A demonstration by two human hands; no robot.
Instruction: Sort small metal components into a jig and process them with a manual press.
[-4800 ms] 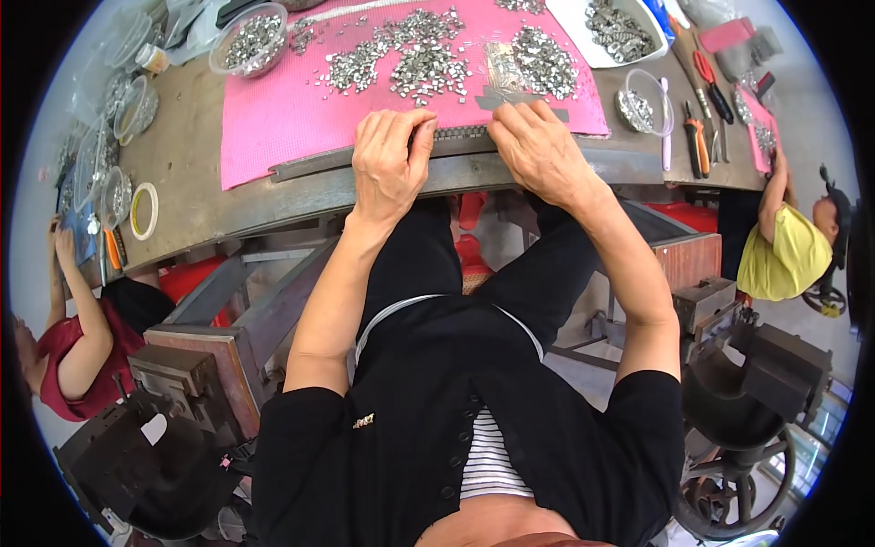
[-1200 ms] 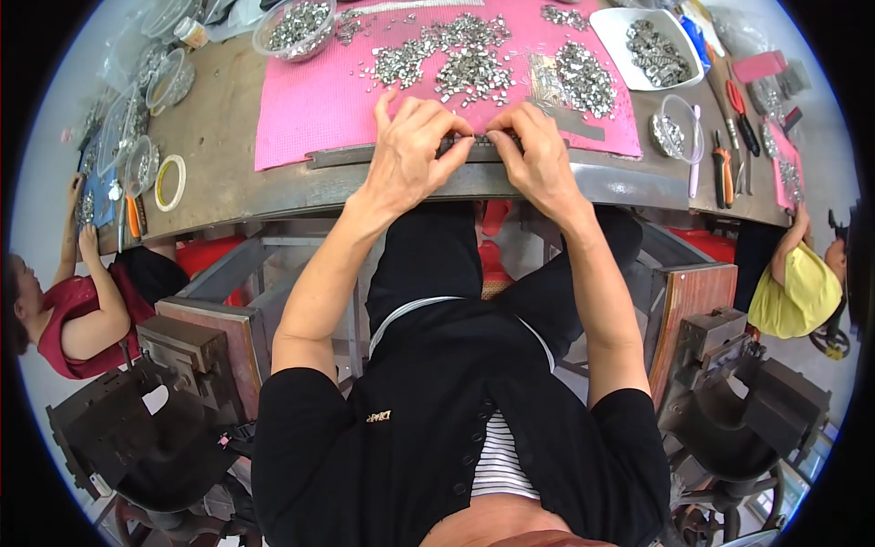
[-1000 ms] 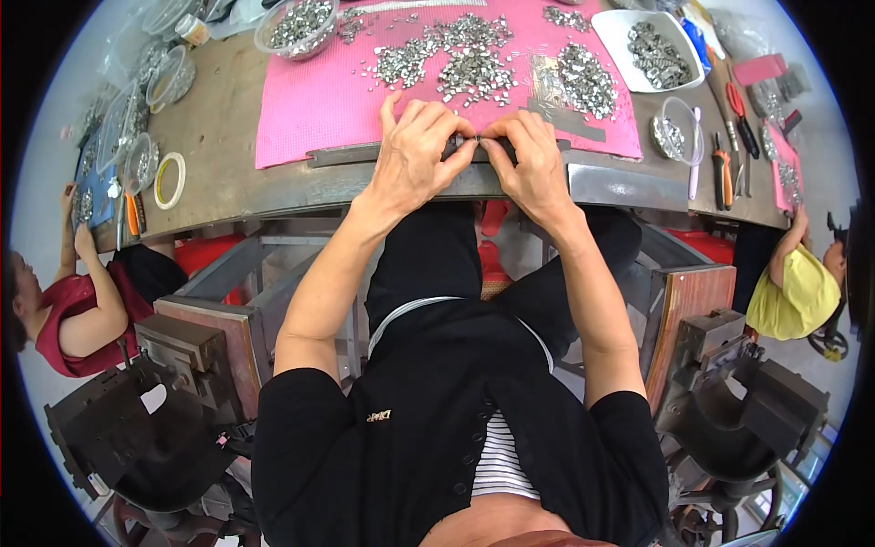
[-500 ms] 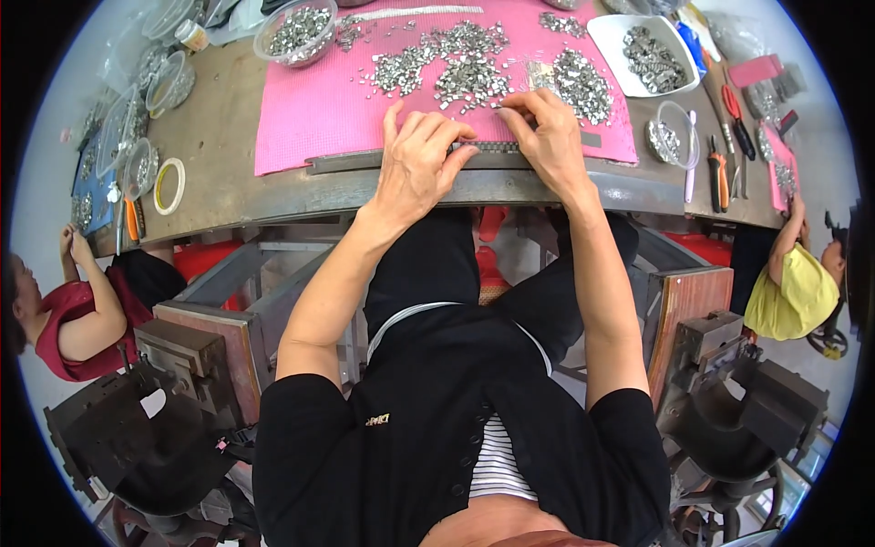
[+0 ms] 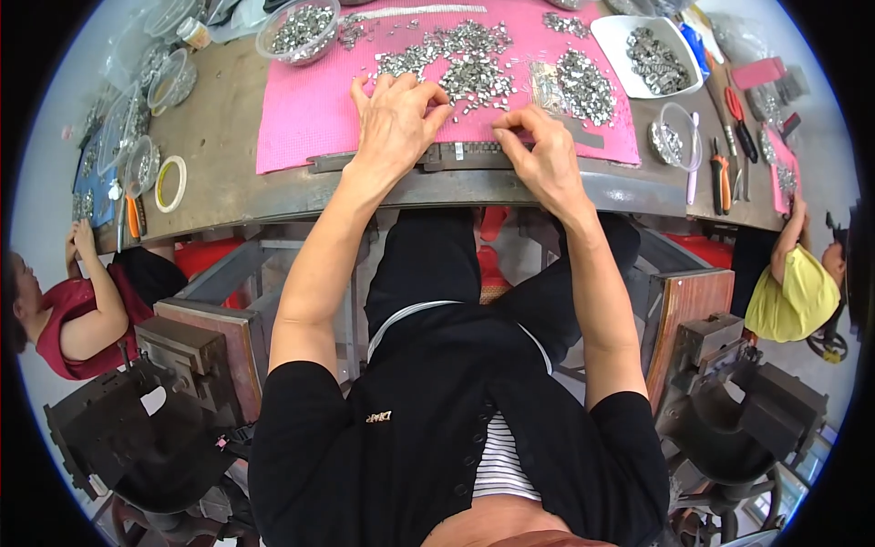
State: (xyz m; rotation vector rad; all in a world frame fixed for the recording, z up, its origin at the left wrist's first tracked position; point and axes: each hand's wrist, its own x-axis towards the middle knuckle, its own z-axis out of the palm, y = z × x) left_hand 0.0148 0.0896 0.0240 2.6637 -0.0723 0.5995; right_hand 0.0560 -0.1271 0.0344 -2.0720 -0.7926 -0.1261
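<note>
My left hand (image 5: 392, 118) is over the pink mat, at the near edge of a heap of small shiny metal pieces (image 5: 474, 77). Its fingers are bent and apart, and I see nothing held in them. My right hand (image 5: 542, 150) is just above the right part of a dark narrow metal bar (image 5: 428, 159) along the mat's front edge. Thumb and forefinger come together there; anything between them is too small to make out. A row of small pieces lies along the bar, with a brighter one (image 5: 458, 151) between my hands.
Beyond my hands are a clear tub of metal pieces (image 5: 299, 35), another heap (image 5: 586, 87) and a white tray (image 5: 612, 41). Pliers (image 5: 720, 182) and a tape roll (image 5: 169, 185) lie on the bench. One person (image 5: 82, 319) sits at left, another (image 5: 797, 292) at right.
My left hand has left the bar and moved up and left to the heap, uncovering the bar's middle. My right hand has come slightly down toward the bar.
</note>
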